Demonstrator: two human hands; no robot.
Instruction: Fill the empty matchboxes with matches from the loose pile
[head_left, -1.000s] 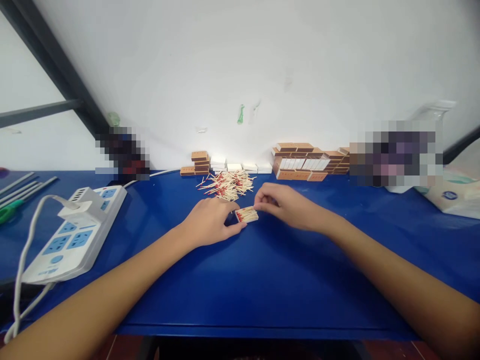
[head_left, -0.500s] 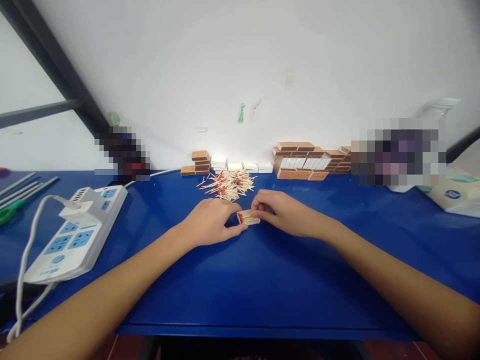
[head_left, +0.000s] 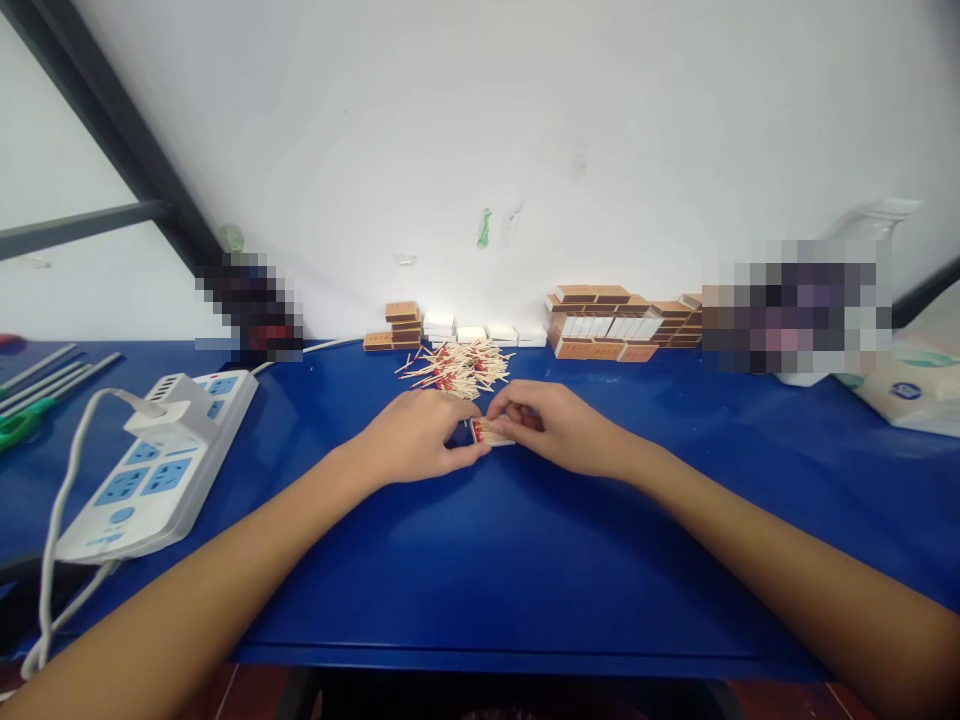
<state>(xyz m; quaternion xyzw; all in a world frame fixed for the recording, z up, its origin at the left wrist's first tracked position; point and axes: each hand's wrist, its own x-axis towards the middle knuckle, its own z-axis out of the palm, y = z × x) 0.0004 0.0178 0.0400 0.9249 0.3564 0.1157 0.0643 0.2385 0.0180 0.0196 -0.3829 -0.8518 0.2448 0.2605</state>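
A small white tray (head_left: 504, 441) with red-tipped matches lies on the blue table between my hands. My left hand (head_left: 416, 438) grips its left end between thumb and forefinger. The fingers of my right hand (head_left: 555, 425) are pinched together over the matches in the tray, covering its right part; whether a match is between them is too small to tell. Just behind my left hand is a loose heap of matches (head_left: 469, 366), mostly with red heads to the left.
Against the wall stand a short stack of brown matchboxes (head_left: 403, 325), low white trays (head_left: 439, 327) and a larger matchbox stack (head_left: 600, 348). A white power strip (head_left: 172, 470) with a cable is at the left, near green-handled scissors (head_left: 21, 425). A plastic package (head_left: 915, 385) sits at the right.
My right hand has moved slightly left over the tray, and its fingers now reach further across the matches. My left hand still holds the tray's left end.
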